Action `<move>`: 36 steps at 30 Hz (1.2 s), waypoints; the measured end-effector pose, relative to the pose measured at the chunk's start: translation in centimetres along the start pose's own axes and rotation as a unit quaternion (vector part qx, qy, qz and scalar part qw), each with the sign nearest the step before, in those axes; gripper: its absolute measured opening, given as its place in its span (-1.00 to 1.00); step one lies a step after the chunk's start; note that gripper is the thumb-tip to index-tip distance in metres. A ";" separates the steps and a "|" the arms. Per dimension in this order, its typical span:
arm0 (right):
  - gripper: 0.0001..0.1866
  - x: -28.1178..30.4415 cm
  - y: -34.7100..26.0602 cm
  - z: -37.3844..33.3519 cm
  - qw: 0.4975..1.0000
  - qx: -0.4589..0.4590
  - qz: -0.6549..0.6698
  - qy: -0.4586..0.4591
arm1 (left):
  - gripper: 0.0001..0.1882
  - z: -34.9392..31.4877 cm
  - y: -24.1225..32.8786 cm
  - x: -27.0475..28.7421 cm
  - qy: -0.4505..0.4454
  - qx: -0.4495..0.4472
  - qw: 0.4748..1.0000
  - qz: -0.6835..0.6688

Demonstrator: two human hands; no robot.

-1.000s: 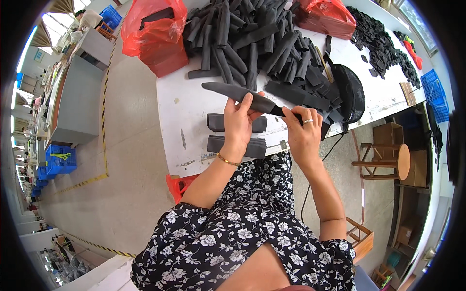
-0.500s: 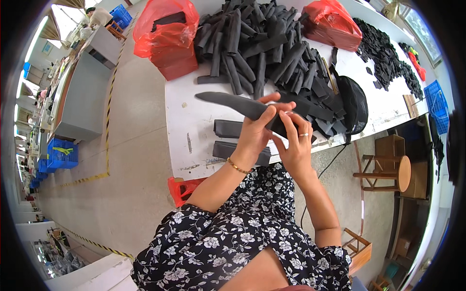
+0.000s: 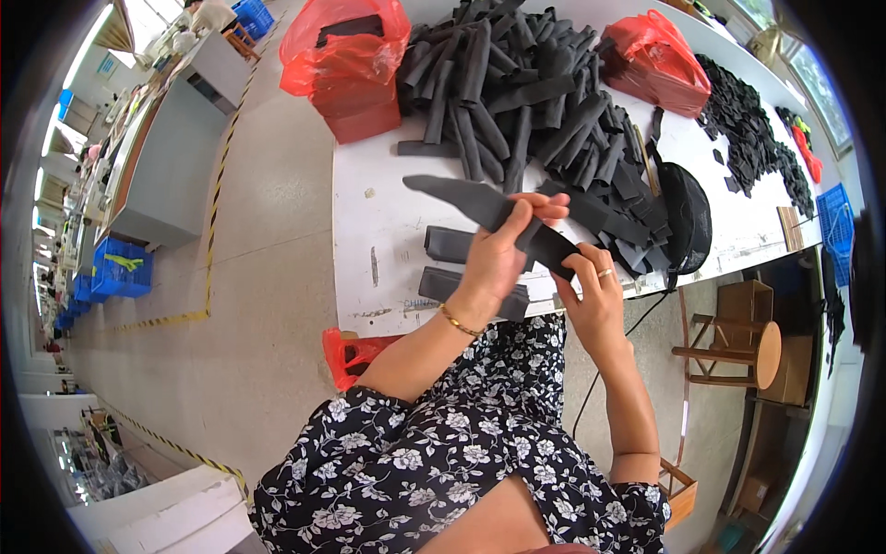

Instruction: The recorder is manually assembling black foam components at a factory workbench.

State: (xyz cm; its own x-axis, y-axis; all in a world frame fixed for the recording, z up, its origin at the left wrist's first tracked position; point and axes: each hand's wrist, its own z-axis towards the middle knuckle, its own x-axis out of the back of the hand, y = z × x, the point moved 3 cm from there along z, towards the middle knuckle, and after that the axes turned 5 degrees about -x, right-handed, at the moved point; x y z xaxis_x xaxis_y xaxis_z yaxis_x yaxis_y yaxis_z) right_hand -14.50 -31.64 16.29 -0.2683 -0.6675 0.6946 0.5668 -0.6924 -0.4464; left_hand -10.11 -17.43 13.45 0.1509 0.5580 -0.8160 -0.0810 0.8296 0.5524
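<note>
A dark grey, flat strip of cloth-like material (image 3: 457, 197) is held aslant above the white table (image 3: 355, 217). My left hand (image 3: 494, 263) is closed round its middle, thumb on top. At its lower right end, my right hand (image 3: 595, 300) pinches the strip between thumb and fingers. Beneath and beside my left hand lie a folded dark bundle (image 3: 447, 245) and a second bundle (image 3: 443, 284), both on the table. Farther back rises a big heap of rolled dark strips (image 3: 503, 88), with flatter dark pieces (image 3: 637, 217) spilling toward my right hand.
Red plastic bags stand behind the heap, one at left (image 3: 355, 106), another at right (image 3: 655, 74). A black mesh-like item (image 3: 688, 217) sits by the table's right edge. Small black pieces (image 3: 748, 125) lie beyond. A wooden stool (image 3: 766, 355) and blue crate (image 3: 835, 222) are at right.
My right hand has slid away from my left fingers, down and right to the strip's lower end. More of the strip shows between the hands. The view has shifted slightly.
</note>
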 end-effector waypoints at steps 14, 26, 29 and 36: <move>-0.74 0.8 0.4 1.4 0.998 0.043 0.009 -0.035 | -0.63 0.3 -0.4 0.2 0.061 0.025 0.990 -0.126; -0.76 1.9 -0.2 2.4 0.992 0.120 0.037 0.009 | -0.75 -0.1 0.1 -2.1 0.025 -0.039 0.994 -0.094; -0.76 1.6 -0.4 2.6 0.991 0.124 0.045 0.018 | -0.77 -0.3 0.0 -2.2 0.033 -0.024 0.993 -0.111; -0.75 0.6 -0.6 2.5 0.991 0.125 0.052 0.018 | -0.71 -0.5 -0.5 -1.5 0.021 -0.026 0.994 -0.107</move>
State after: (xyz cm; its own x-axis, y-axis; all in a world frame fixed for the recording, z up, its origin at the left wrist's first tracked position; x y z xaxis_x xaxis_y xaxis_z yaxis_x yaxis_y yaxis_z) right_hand -13.00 -30.96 18.39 -0.2240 -0.7442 0.6293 0.7666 -0.5332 -0.3577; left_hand -10.80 -18.68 14.35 0.1283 0.3677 -0.9210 -0.1025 0.9287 0.3565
